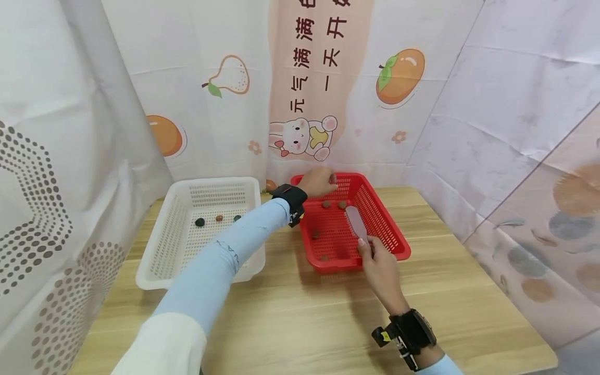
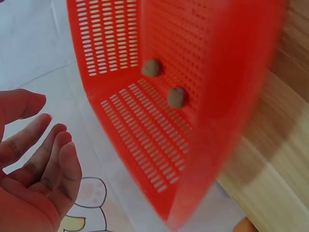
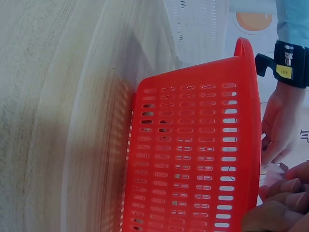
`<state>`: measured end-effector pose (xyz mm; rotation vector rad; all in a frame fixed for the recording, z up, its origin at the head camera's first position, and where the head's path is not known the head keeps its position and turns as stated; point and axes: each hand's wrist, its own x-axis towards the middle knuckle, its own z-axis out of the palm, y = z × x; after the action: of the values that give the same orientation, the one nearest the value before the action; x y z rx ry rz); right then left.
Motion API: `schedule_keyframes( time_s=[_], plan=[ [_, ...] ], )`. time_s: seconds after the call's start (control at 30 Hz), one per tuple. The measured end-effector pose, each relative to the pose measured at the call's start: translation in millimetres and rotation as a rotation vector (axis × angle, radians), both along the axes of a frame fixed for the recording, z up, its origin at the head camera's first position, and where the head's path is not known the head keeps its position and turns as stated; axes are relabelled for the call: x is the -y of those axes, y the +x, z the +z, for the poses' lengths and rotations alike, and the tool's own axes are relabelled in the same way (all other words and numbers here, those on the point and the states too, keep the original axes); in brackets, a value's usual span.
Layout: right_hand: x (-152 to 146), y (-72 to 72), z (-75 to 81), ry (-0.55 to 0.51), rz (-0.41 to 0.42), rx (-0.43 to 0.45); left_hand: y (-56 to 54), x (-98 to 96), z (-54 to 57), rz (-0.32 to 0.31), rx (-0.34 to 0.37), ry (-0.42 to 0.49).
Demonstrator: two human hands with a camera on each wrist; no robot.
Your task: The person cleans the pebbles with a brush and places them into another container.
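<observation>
My right hand (image 1: 377, 260) grips a pale mauve, flat paddle-like tool (image 1: 357, 223) by its near end, over the front right of the red basket (image 1: 398, 245). The tool's broad end points into the basket; its exact kind cannot be told. Above the basket's back left rim is my left hand (image 1: 319, 182). In the left wrist view its fingers (image 2: 43, 164) are loosely bent and hold nothing, beside the basket wall. Several small brown lumps lie on the basket floor, among them a lump (image 2: 152, 67) and another lump (image 2: 176, 97) close together.
A white basket (image 1: 147, 276) stands at the left with small pieces inside, including a dark green one (image 1: 200, 222) and an orange-brown one (image 1: 219, 218). Both baskets rest on a wooden table (image 1: 290, 323). Printed curtains (image 1: 211, 130) hang behind and along the sides.
</observation>
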<state>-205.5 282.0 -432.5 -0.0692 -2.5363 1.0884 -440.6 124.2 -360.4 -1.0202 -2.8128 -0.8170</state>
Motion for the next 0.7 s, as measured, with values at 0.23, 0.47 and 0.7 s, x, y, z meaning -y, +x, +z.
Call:
schedule_keyframes(
  time_s=[0.23, 0.47, 0.7],
  plan=[
    [2.3, -1.0, -2.7, -0.004, -0.003, -0.021, -3.4, -12.6, -8.4, -0.034, 0.003, -0.025],
    [7.9, -1.3, -6.3, -0.027, 0.009, -0.015, -8.9, -23.4, -24.4, -0.075, 0.039, -0.127],
    [3.5, -0.1, -6.2, -0.035, -0.006, -0.025, -12.2, -43.5, -38.3, -0.096, 0.062, -0.234]
  ],
)
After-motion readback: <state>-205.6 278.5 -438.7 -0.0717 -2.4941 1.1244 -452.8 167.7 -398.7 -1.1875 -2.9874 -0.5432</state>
